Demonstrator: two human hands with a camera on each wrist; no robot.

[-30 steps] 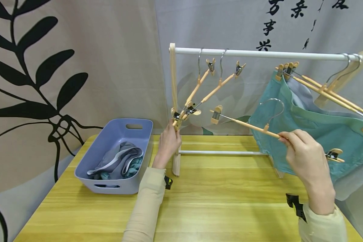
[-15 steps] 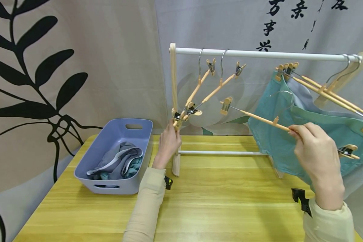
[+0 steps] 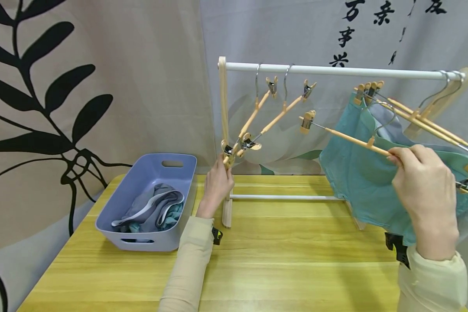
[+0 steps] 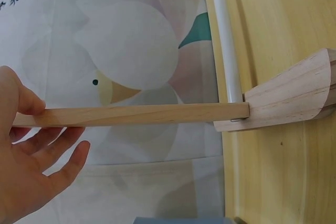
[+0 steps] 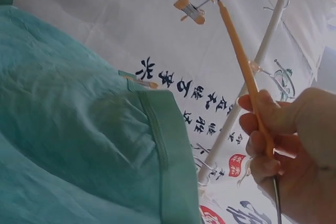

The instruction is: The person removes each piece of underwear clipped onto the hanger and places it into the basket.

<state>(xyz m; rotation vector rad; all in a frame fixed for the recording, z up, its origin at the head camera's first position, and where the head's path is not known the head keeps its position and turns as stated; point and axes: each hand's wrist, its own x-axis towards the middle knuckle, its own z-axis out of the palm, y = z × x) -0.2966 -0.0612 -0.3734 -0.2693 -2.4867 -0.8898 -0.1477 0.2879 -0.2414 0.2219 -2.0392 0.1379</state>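
My right hand (image 3: 429, 186) grips a wooden clip hanger (image 3: 351, 138) by its bar, fingers wrapped round it in the right wrist view. The hanger's wire hook points up, and no garment hangs from its clips. Behind it, a teal garment (image 3: 347, 173) with a waistband is clipped to a hanger at the rack's right end. On the left, my left hand (image 3: 217, 186) holds the wooden upright (image 4: 157, 114) of the hanging rack between thumb and fingers. Two bare clip hangers (image 3: 281, 113) hang from the white rail (image 3: 335, 70) close to that hand.
A blue-purple basket (image 3: 187, 173) with crumpled grey and teal cloth (image 3: 156, 208) stands left of the rack on the wooden table (image 3: 288, 268). The rack's lower white bar (image 3: 284, 197) runs just above the tabletop. A printed curtain (image 3: 148, 78) hangs behind.
My right hand has carried the hanger right and slightly up, and its hook now overlaps the hangers at the right end in view. The left hand stays on the upright.
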